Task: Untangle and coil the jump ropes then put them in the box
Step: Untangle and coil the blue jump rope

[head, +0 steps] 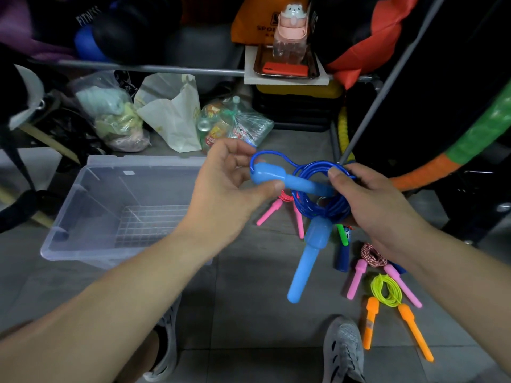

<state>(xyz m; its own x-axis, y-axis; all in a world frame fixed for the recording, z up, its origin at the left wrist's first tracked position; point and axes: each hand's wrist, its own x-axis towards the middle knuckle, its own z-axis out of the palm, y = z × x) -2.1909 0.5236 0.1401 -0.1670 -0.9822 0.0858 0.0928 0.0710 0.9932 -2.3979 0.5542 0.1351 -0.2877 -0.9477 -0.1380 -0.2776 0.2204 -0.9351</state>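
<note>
Head view: right hand point(378, 205) closed around a coiled blue jump rope point(318, 200), thumb pinning the loops so they don't spring open. Left hand point(229, 181) pinches one blue handle point(279, 181) across the coil, likely tucking it through to lock the bundle. The other blue handle point(307, 261) dangles free below. All of it held in the air over the floor, just right of the clear box point(83, 217), which looks empty, so the drop is probably next. More ropes wait on the floor to the right: pink-handled point(356, 277), orange-handled with yellow cord point(385, 291), another pink pair point(271, 211) behind the coil.
</note>
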